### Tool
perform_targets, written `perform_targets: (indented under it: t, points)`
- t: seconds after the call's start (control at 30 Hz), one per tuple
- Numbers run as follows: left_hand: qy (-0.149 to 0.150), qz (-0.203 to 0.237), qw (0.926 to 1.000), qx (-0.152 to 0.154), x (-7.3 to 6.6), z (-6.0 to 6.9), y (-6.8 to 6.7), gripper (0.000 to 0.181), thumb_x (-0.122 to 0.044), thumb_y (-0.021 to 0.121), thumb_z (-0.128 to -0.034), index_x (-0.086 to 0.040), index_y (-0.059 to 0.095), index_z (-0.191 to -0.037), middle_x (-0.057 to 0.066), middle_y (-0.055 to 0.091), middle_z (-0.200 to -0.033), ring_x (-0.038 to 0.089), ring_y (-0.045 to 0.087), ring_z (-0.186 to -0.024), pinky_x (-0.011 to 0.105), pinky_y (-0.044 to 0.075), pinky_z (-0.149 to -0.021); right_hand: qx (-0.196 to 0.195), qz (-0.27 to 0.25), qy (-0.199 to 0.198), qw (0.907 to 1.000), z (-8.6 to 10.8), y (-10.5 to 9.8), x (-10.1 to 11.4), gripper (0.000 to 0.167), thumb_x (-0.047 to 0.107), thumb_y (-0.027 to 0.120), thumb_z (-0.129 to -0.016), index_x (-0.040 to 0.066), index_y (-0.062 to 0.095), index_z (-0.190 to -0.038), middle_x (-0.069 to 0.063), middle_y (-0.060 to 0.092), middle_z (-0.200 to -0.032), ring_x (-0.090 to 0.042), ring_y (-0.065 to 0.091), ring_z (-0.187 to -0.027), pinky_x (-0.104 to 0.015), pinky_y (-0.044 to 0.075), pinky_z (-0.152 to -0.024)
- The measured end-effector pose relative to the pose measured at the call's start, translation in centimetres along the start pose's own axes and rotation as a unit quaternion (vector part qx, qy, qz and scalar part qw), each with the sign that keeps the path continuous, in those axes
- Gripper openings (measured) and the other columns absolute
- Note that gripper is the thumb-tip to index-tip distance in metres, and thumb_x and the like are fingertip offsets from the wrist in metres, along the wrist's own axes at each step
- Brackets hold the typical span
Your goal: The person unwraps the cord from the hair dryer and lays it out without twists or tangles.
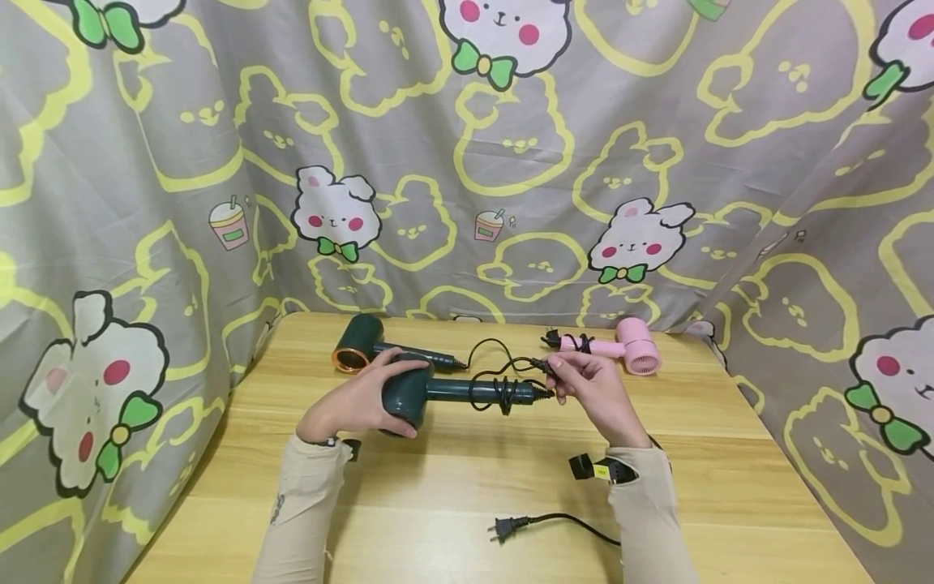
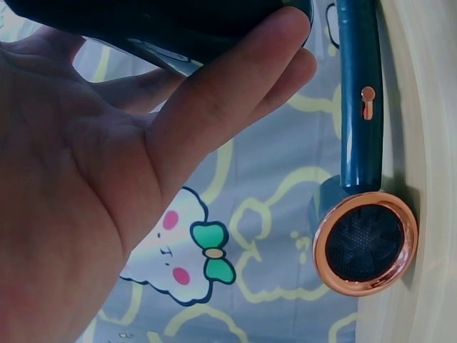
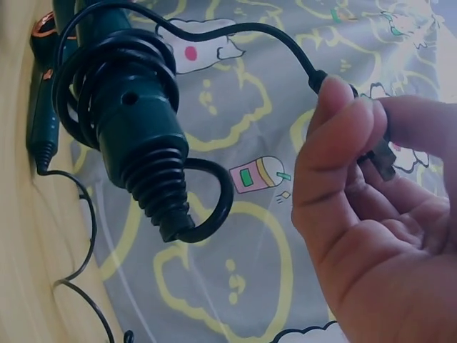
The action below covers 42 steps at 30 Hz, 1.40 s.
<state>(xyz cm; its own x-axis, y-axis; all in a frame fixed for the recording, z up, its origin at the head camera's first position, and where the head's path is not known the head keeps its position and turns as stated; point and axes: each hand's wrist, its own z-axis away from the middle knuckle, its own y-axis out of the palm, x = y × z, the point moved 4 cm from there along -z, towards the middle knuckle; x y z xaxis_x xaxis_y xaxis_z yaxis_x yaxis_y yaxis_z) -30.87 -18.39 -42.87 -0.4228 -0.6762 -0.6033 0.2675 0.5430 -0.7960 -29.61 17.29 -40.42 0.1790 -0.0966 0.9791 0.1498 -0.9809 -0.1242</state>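
Note:
My left hand (image 1: pixel 365 396) grips the head of a dark green hair dryer (image 1: pixel 477 391), thumb on the near side and fingers over the top. The dryer is held above the table with its handle pointing right. Several turns of black cord (image 3: pixel 153 53) are wound round the handle's end. Off to the right, my right hand (image 1: pixel 593 389) pinches the cord's plug (image 3: pixel 385 158) between thumb and fingers, which partly hide it. A loose stretch of cord runs from the handle to that plug.
Behind lies another green hair dryer (image 1: pixel 359 342) with a copper ring. A pink hair dryer (image 1: pixel 638 347), cord wrapped, lies at the back right. Near the front is a loose black plug (image 1: pixel 507 527) on a cord passing under my right forearm. A patterned curtain (image 1: pixel 423 146) surrounds the wooden table (image 1: pixel 438 495).

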Motion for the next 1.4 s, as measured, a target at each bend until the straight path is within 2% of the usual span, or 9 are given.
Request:
perform_targets:
  t: [0.27, 0.57, 0.97, 1.17, 1.4]
  points:
    - [-0.005, 0.002, 1.0, -0.005, 0.2, 0.1, -0.1, 0.103, -0.054, 0.098, -0.0605, -0.035, 0.052, -0.151, 0.017, 0.03, -0.163, 0.042, 0.052, -0.132, 0.058, 0.051, -0.098, 0.049, -0.003, -0.006, 0.9988, 0.5, 0.5, 0.2, 0.037, 0.025, 0.06, -0.106, -0.009, 0.067, -0.119, 0.001, 0.073, -0.08, -0.008, 0.063, -0.066, -0.026, 0.056, -0.063]
    - [-0.003, 0.005, 0.9999, -0.009, 0.3, 0.3, -0.4, 0.104, -0.053, 0.099, -0.0596, -0.036, 0.051, -0.151, 0.012, 0.032, -0.161, 0.038, 0.055, -0.126, 0.053, 0.052, -0.096, 0.108, 0.002, 0.022, 0.9939, 0.8, 1.2, 0.3, 0.038, 0.024, 0.06, -0.106, -0.01, 0.066, -0.124, 0.0, 0.075, -0.084, -0.007, 0.067, -0.07, -0.027, 0.057, -0.066]
    - [-0.005, -0.003, 0.9998, -0.017, 0.5, 0.4, -0.6, 0.104, -0.054, 0.098, -0.0595, -0.034, 0.051, -0.151, 0.012, 0.031, -0.162, 0.039, 0.056, -0.126, 0.054, 0.053, -0.096, 0.194, -0.012, 0.053, 0.9795, 0.6, 1.9, -1.1, 0.037, 0.017, 0.063, -0.104, -0.015, 0.064, -0.121, -0.005, 0.077, -0.086, -0.012, 0.072, -0.069, -0.033, 0.062, -0.067]
    - [-0.006, -0.002, 0.9998, -0.02, 0.5, 0.5, -0.7, 0.104, -0.055, 0.098, -0.0599, -0.034, 0.051, -0.151, 0.012, 0.031, -0.161, 0.038, 0.055, -0.126, 0.053, 0.053, -0.095, 0.233, -0.004, 0.075, 0.9696, 0.4, 2.0, -2.1, 0.033, 0.014, 0.061, -0.105, -0.014, 0.064, -0.123, -0.008, 0.077, -0.089, -0.013, 0.072, -0.067, -0.034, 0.063, -0.066]
    - [-0.01, 0.002, 0.9997, -0.021, 0.7, 0.5, -0.8, 0.104, -0.055, 0.098, -0.06, -0.036, 0.051, -0.151, 0.011, 0.031, -0.162, 0.039, 0.055, -0.127, 0.053, 0.053, -0.095, 0.261, -0.006, 0.101, 0.9602, 0.3, 2.0, -3.3, 0.034, 0.012, 0.059, -0.104, -0.017, 0.063, -0.122, -0.016, 0.077, -0.092, -0.013, 0.072, -0.069, -0.032, 0.063, -0.068]
